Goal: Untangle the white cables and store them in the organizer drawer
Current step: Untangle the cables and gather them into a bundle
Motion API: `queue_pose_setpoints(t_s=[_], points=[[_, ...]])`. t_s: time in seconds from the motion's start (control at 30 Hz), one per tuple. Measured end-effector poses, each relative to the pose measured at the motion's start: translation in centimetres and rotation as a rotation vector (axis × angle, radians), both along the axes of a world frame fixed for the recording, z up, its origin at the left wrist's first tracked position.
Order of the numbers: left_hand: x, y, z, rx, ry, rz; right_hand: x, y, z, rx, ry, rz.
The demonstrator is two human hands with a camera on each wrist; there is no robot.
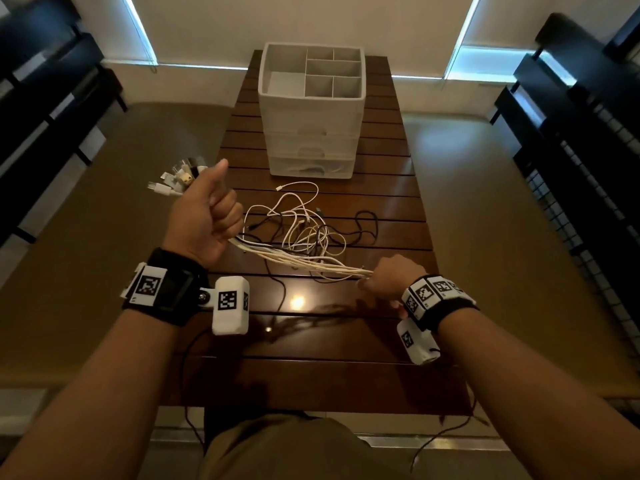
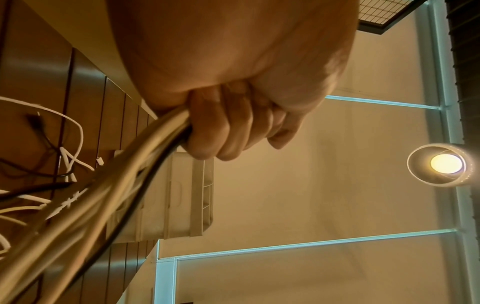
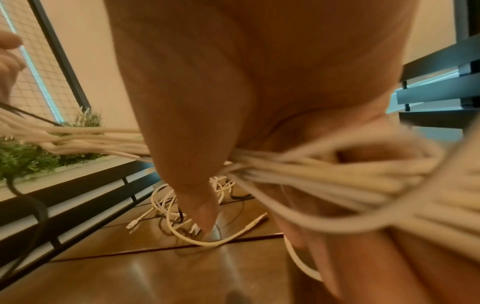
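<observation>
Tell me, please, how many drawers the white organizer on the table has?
3, stacked on the front of the organizer: top drawer, middle drawer and bottom drawer. All look closed; an open divided tray sits above them.

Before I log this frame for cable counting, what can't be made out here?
- Cable count: bundle of white cables blurs together in both wrist views.
- Right hand fingers: hidden behind its back, head view.
- White plastic organizer drawers: contents unclear through translucent fronts.
</observation>
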State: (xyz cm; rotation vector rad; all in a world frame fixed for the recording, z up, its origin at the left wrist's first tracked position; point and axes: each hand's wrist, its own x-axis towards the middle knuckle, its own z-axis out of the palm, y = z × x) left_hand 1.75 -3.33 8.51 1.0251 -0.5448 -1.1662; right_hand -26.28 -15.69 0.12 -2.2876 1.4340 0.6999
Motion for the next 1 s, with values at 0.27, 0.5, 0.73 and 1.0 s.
queue_pose_setpoints(t_s=[0.27,0.5,0.73,1.0], points=[[1.5,0.7,1.1,-0.020,-0.026,0.071,-3.4,-2.6,-0.9,0.306,-0.520,-0.142],[1.5,0.9,0.8,-0.010,-0.024,0.069,-6.3,-4.8,-2.8,0.035,-0.181,-0.333],[0.0,0.0,1.1,-0.016,-0.011,0.037,-3.3,-4.3,-0.6,-0.297,0.013,-0.203],[-1.9,-2.1,1.4,-0.073,0.034,-0.002,6.0,2.9,4.6,0.131,-0.975,0.133]])
